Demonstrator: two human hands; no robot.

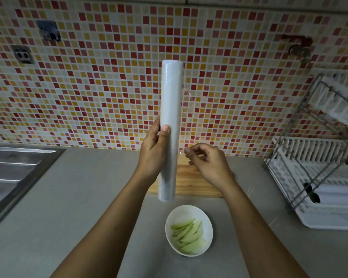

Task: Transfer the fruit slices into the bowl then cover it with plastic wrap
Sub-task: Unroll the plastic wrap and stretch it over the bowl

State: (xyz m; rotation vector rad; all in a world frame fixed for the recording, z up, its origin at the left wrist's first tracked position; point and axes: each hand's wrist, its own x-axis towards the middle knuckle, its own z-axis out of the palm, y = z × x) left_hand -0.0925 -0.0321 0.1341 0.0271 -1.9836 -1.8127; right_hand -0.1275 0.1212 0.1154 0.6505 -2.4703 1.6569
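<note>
Head view: left hand [152, 155] fingers clenched around smooth white cylindrical wrap roll [170, 117], right hand [208, 164] pinching its clear film edge [186, 125].

Head cam — fwd-down (close) over counter [78, 197]

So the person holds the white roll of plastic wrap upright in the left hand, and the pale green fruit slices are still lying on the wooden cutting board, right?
Not quite. The head view shows the pale green fruit slices already in the round white bowl on the grey counter, not on the wooden cutting board. The rest holds: the left hand holds the white roll of plastic wrap upright.
</note>
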